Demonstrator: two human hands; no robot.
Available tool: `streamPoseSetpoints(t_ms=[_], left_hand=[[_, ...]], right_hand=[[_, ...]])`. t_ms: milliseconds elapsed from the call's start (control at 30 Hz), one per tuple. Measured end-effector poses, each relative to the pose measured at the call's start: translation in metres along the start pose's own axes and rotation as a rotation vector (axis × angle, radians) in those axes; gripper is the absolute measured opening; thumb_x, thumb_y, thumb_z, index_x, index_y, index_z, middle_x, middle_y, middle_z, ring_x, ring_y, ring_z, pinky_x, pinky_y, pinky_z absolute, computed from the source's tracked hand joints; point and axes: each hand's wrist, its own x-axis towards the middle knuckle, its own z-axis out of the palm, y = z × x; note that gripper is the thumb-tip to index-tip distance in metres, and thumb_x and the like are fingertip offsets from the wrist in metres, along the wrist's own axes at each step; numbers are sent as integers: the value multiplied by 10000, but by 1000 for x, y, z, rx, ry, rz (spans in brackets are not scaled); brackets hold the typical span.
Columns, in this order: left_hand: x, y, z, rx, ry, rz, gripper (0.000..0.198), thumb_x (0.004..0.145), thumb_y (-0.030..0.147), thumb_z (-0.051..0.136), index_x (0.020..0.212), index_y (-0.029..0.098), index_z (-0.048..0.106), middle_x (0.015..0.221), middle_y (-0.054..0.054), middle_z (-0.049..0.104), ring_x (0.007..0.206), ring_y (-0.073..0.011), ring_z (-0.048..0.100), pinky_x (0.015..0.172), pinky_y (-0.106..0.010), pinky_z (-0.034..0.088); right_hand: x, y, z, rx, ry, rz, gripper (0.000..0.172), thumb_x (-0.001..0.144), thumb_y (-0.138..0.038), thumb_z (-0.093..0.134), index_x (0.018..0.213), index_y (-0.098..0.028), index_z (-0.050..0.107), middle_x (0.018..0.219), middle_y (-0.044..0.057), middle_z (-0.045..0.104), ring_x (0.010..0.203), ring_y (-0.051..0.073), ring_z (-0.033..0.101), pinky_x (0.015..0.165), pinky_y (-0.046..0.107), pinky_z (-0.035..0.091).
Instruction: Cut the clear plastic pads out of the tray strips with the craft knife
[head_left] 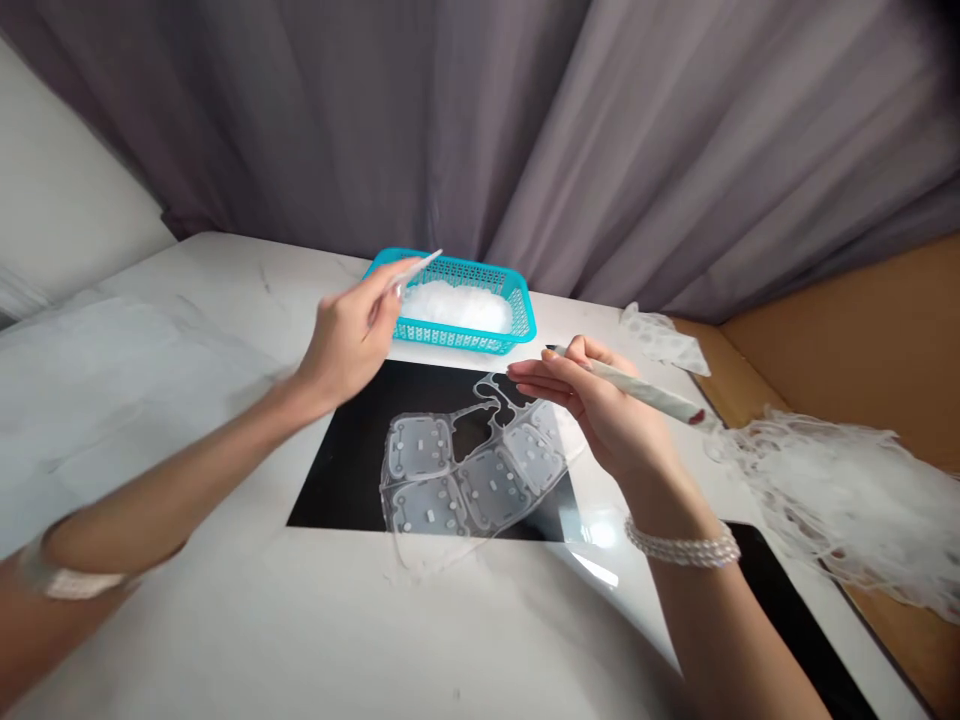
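My left hand (352,325) is closed on a thin, translucent whitish piece (418,268), held edge-on over the left side of a turquoise basket (465,342). White, translucent material (459,305) lies inside the basket. My right hand (600,395) grips a slim pen-shaped tool (645,390) with a pale marbled body and a dark tip pointing left; its exact kind is unclear. Below the hands, a clear moulded plastic sheet (491,485) with several rounded-square sections and a cut-out upper edge lies on a black mat (345,470), overhanging the mat's front edge.
A heap of clear plastic scraps (847,500) sits at the right, beside a brown panel (862,330). Farther back lies a dotted translucent piece (664,335). Translucent sheeting (112,400) covers the table's left side. A grey curtain (375,120) hangs behind.
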Motion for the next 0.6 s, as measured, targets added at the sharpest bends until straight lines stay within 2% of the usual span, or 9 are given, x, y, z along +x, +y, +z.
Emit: streamPoseSetpoints(t_ms=[33,67,133,200,300,367,467,600], left_hand=[[22,-2,2,209,-33,153,466,982,261,471,1445,258,524,1524,-5,507,1470,-279,357,1241,-477,235],[40,-4,5,402,-109,245,503,962,225,472,1464,209,503,1570,-42,448,1498,-298,300,1247,-510,189],[63,-12,14,662,-246,252,620,921,229,524,1521,120,408,1613,-138,360,1520,-353,232,1231,-563,175],[64,-20,25,721,-273,265,653,911,236,538,1522,62,388,1613,-200,331,1521,-369,218,1225,-556,189],[31,-29,36,760,-229,425,500,959,233,442,1419,54,521,1521,-212,454,1471,-316,328,1214,-483,250],[3,-34,38,814,-262,473,413,975,236,395,1294,100,619,1360,-189,587,1349,-305,462,1157,-474,333],[-30,-41,30,880,-369,337,352,969,285,407,1192,144,640,1177,-159,650,1184,-322,549,1043,-489,415],[-48,-52,15,853,-410,120,279,924,373,476,1069,182,620,1058,-118,643,1062,-313,560,923,-452,445]], right_hand=[[1,-1,-5,-25,15,-24,395,837,-386,736,716,-226,395,854,40,752,950,219,744,891,376,578],[3,0,-11,-71,36,-51,386,848,-395,711,720,-227,388,856,38,739,941,214,738,869,367,571],[7,4,-26,-276,95,-110,370,861,-384,660,709,-233,359,781,19,686,855,198,716,773,327,539],[11,12,-46,-615,166,-157,342,847,-331,623,689,-240,334,664,-11,593,707,172,639,664,289,455],[14,33,-79,-1038,248,-122,244,806,-248,578,702,-244,358,623,-15,540,601,157,501,610,288,340],[13,50,-96,-1121,273,-56,195,785,-221,571,740,-245,383,660,7,567,618,177,502,612,293,323],[11,70,-109,-1134,292,-2,214,760,-204,585,789,-252,379,699,24,584,654,209,532,614,296,322],[13,82,-104,-1140,259,1,219,762,-181,561,825,-260,367,703,22,588,642,210,523,611,302,330]])
